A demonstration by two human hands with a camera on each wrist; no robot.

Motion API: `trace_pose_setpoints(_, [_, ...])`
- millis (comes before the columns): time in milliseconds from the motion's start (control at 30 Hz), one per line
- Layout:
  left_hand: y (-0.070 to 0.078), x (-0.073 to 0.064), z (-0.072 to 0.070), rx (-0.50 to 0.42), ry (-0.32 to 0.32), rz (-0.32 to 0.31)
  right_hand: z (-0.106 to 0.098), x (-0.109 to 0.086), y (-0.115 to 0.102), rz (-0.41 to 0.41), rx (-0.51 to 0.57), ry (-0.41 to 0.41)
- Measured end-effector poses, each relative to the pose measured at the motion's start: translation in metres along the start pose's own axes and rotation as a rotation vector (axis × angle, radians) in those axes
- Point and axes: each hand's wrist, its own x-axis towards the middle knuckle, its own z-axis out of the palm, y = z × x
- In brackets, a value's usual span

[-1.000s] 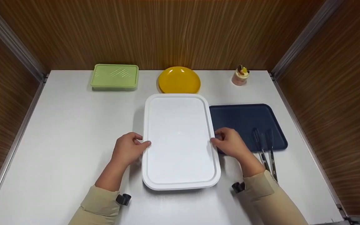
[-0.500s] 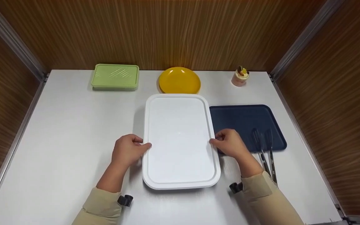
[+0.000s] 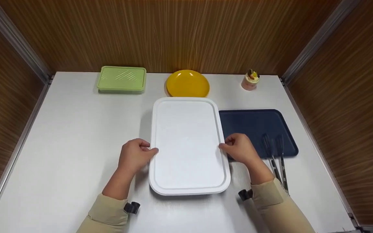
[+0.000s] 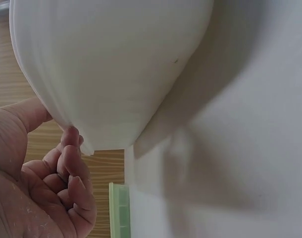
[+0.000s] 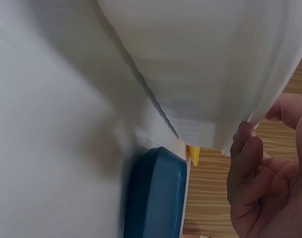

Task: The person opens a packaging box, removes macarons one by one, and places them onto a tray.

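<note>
A white lidded plastic box (image 3: 188, 145) stands lengthwise in front of me in the head view, its lid covering whatever is inside. My left hand (image 3: 136, 155) pinches the lid's rim on the left side, thumb on top and fingertips underneath. On the opposite side my right hand (image 3: 240, 149) pinches the rim in the same way. From the left wrist view, the box's side wall (image 4: 116, 74) runs down to the tabletop below my curled fingers (image 4: 76, 163). The right wrist view shows my fingertips (image 5: 247, 148) under the lid's edge.
A dark blue tray (image 3: 248, 121) lies right of the box, with metal utensils (image 3: 275, 161) reaching over its front edge. Along the back stand a green lidded container (image 3: 121, 79), a yellow plate (image 3: 188, 83) and a small dessert cup (image 3: 250, 81). Wood-grain panels enclose the table.
</note>
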Motion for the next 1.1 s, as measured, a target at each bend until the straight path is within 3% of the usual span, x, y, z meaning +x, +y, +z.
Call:
trace_pose_setpoints(233, [0.003,-0.002,-0.006,-0.015,0.021,0.010,-0.002,-0.001,-0.007,-0.018,-0.003,0.018])
trace_pose_setpoints(467, [0.005,-0.002,-0.022,0.015,0.023,-0.011,0.001,0.001,-0.023,-0.061,-0.024,0.010])
trace_pose_setpoints(867, [0.003,0.000,-0.074,0.068,0.045,-0.024,0.011,0.008,-0.064,-0.225,0.072,-0.097])
trace_pose_setpoints(1100, [-0.005,0.001,-0.104,0.116,0.045,-0.037,0.026,0.009,-0.087,-0.223,0.157,-0.172])
